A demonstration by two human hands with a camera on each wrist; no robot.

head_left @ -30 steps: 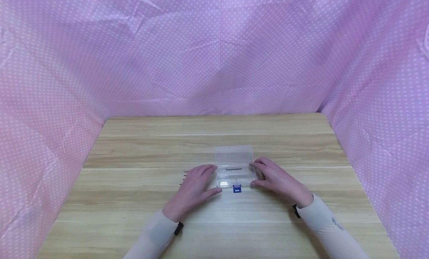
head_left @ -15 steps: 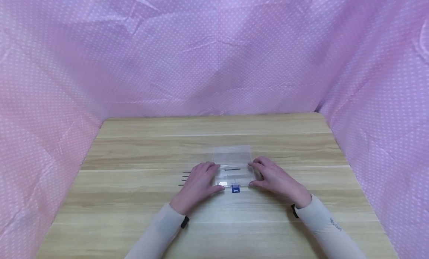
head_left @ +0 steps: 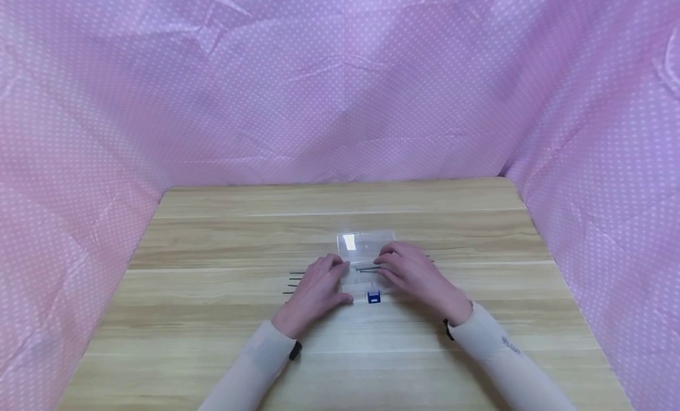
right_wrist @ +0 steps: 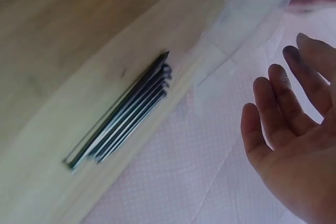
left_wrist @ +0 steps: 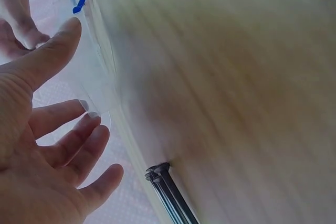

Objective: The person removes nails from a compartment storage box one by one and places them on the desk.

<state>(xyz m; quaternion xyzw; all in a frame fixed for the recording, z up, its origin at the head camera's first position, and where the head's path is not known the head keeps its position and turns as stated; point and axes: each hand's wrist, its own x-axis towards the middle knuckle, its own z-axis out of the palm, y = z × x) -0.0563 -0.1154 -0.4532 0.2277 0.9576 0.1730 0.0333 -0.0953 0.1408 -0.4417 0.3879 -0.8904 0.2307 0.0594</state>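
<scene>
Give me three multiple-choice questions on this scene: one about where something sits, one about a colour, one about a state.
1. Where is the clear box?
A. On the table, between both hands
B. At the table's far left corner
C. On the cloth

2. What colour is the box's clasp?
A. Red
B. Blue
C. Green

3. How is the left hand?
A. Clenched in a fist
B. Off the table
C. Open, fingers straight beside the box

Answers:
1. A, the head view shows it between the left hand and right hand.
2. B, the clasp shows blue at the near edge.
3. C, the left wrist view shows spread fingers.
</scene>
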